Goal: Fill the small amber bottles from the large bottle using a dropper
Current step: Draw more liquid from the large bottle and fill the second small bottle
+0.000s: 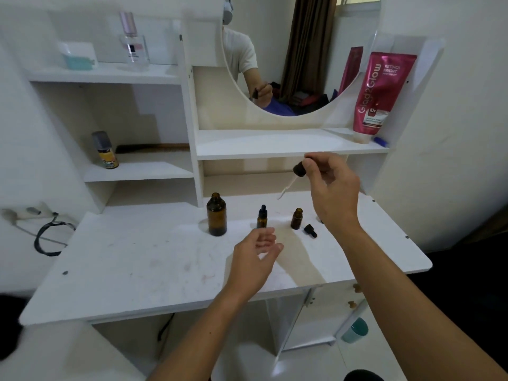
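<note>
The large amber bottle stands uncapped on the white table. To its right stands a small amber bottle with a black dropper cap on. Further right an open small amber bottle stands with a loose black cap lying beside it. My right hand pinches the dark bulb of a dropper in the air above the small bottles, its glass tip pointing down and left. My left hand hovers open over the table, just in front of the capped small bottle, holding nothing.
White shelves rise behind the table, with a round mirror above. A pink tube stands on the right shelf, a small yellow bottle on the left shelf, a perfume bottle higher up. A black cable hangs at left.
</note>
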`<state>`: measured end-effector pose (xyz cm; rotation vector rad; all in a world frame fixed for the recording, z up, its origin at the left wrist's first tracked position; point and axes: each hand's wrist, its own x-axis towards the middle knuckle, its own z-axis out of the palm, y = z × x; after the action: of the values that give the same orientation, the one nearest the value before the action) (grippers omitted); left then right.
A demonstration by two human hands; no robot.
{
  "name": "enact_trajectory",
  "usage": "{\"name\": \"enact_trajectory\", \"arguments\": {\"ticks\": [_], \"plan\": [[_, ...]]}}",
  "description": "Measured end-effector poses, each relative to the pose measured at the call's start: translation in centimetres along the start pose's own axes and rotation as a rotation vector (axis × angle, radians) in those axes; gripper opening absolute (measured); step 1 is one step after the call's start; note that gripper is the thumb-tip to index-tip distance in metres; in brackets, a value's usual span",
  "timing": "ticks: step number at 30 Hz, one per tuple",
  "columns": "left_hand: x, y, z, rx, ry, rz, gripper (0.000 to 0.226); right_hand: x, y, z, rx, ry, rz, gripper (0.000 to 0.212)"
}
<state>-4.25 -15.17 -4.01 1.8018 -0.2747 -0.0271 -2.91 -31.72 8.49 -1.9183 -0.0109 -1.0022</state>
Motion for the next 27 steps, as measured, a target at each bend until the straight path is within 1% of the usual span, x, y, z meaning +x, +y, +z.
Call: {"name": "enact_trajectory", "arguments": {"ticks": [3,5,8,10,13,17,19,23,27], "plan": [[-0.3,-0.2,-3.0,0.025,0.134,-0.029,0.025,-0.3,-1.5,2.4,0.046,-0.037,-0.037,0.015],[-0.2,-0.5,-5.0,0.050,0.237,-0.049,0.023,-0.4,-2.5,4.2,0.073,-0.063,-0.071,0.015],[0.2,-1.1,-7.4,0.097,0.360,-0.055,0.032,-0.6,-3.7,6.9,0.115,-0.097,-0.088,0.015],[0.9,-1.4,-8.5,0.102,0.409,-0.064,0.040,-0.5,-4.3,8.3,0.145,-0.119,-0.080,0.015],[2.2,-1.8,-9.3,0.087,0.417,-0.086,0.055,-0.5,-4.8,10.0,0.150,-0.150,-0.082,0.015],[3.4,-2.3,-9.3,0.042,0.346,-0.078,0.064,-0.8,-4.5,11.4,0.123,-0.206,-0.105,0.014],[3.9,-2.4,-9.2,0.031,0.328,-0.079,0.063,-1.0,-4.1,11.9,0.113,-0.238,-0.123,0.013],[4.4,-2.9,-9.2,0.016,0.313,-0.069,0.053,-1.4,-3.5,12.7,0.029,-0.299,-0.165,0.012],[4.4,-3.0,-9.2,0.008,0.306,-0.046,0.050,-2.0,-2.8,13.1,-0.045,-0.359,-0.144,0.014]]}}
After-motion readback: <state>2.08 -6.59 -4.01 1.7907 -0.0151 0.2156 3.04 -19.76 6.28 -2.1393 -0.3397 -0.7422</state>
